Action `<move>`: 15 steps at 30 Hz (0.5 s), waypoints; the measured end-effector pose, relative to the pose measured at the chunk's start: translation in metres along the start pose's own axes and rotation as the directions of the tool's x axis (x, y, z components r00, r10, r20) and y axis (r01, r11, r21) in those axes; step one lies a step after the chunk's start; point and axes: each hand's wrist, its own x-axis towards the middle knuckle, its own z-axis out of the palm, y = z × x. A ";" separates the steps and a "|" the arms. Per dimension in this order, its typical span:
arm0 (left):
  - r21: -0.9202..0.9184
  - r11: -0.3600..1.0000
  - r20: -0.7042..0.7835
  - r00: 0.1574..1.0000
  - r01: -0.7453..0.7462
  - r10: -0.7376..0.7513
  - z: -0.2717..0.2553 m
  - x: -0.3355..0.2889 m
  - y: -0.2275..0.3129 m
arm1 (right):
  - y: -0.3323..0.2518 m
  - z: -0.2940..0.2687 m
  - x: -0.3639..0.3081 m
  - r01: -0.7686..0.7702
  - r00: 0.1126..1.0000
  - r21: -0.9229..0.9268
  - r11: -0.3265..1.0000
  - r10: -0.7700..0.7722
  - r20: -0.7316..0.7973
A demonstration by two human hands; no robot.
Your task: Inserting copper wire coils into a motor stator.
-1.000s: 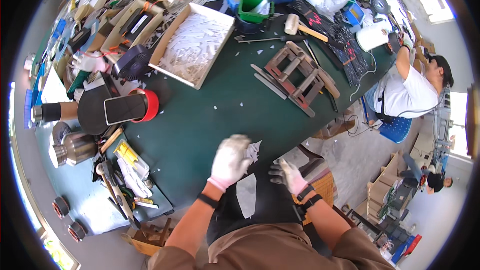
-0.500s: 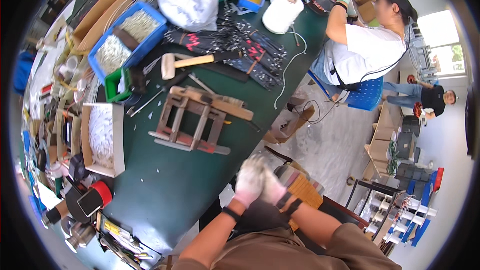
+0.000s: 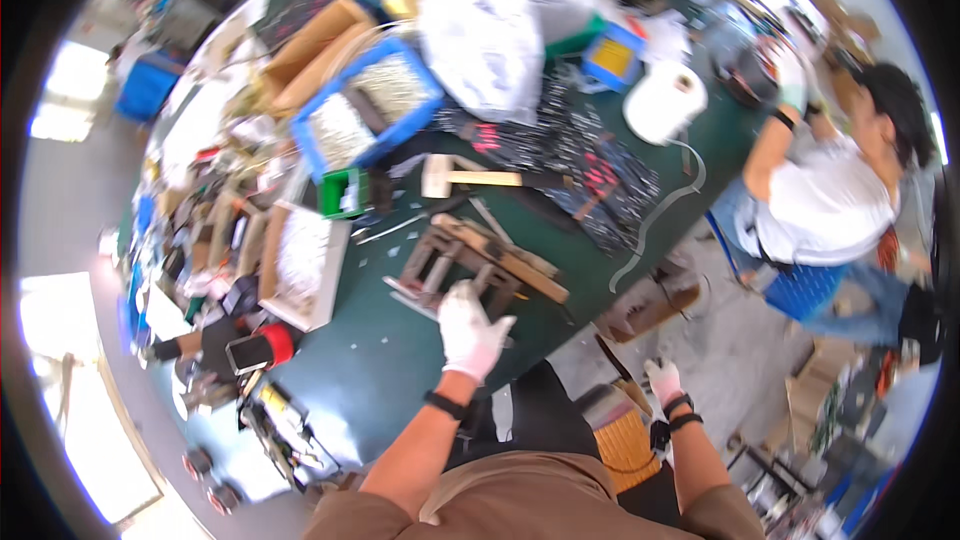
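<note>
My left hand (image 3: 472, 338), in a white glove, reaches over the near edge of a wooden frame (image 3: 482, 258) built of bars, which lies on the green table. Its fingers are stretched out and the thumb stands apart; whether it presses on the frame I cannot tell. My right hand (image 3: 664, 380), also gloved, is off to the right beyond the table edge, above a chair with a yellow woven seat (image 3: 620, 450). Its fingers are smeared by motion. Just behind the frame lies a mallet (image 3: 470, 178) with a pale head and a wooden handle.
Dark bundled strips (image 3: 590, 165) and a white spool of cord (image 3: 664, 102) lie farther back. To the left stand a blue bin (image 3: 427, 112), a small green box (image 3: 343, 194) and a cardboard box of white pieces (image 3: 322, 285). A co-worker (image 3: 825, 190) sits at the right.
My hands were together in front of me and have parted: the left went out to the frame, the right moved off toward the chair. The whole view has turned leftward.
</note>
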 end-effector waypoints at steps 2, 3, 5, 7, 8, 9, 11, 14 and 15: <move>-0.028 0.996 0.054 0.995 0.081 -0.080 0.002 0.020 0.020 | -0.004 0.012 -0.009 0.260 0.965 -0.285 0.923 -0.260 0.039; 0.040 0.993 0.067 0.991 0.111 -0.114 0.002 0.027 0.024 | -0.015 0.024 -0.015 0.459 0.874 -0.473 0.752 -0.478 0.088; 0.039 0.988 0.167 0.974 0.152 -0.156 0.000 0.036 0.011 | -0.055 0.058 -0.037 0.441 0.897 -0.491 0.751 -0.385 0.216; 0.039 0.992 0.223 0.967 0.120 -0.126 -0.018 0.033 -0.009 | -0.107 0.095 -0.081 0.651 0.758 -0.475 0.592 -0.536 0.372; -0.009 0.998 0.189 0.980 0.059 -0.057 -0.037 0.029 0.000 | -0.125 0.103 -0.094 0.741 0.666 -0.478 0.472 -0.610 0.430; -0.088 0.995 0.158 0.987 0.047 -0.032 -0.052 0.020 -0.004 | -0.144 0.120 -0.116 0.808 0.572 -0.484 0.337 -0.647 0.504; -0.146 0.989 0.171 0.985 0.024 0.001 -0.089 -0.004 -0.010 | -0.181 0.158 -0.150 0.877 0.377 -0.476 0.063 -0.705 0.601; -0.138 0.987 0.143 0.985 -0.081 0.101 -0.109 -0.050 -0.050 | -0.214 0.230 -0.173 0.838 0.217 -0.475 -0.268 -0.635 0.742; -0.112 0.992 0.144 0.986 -0.066 0.082 -0.111 -0.066 -0.065 | -0.220 0.255 -0.174 0.814 0.131 -0.449 -0.369 -0.637 0.760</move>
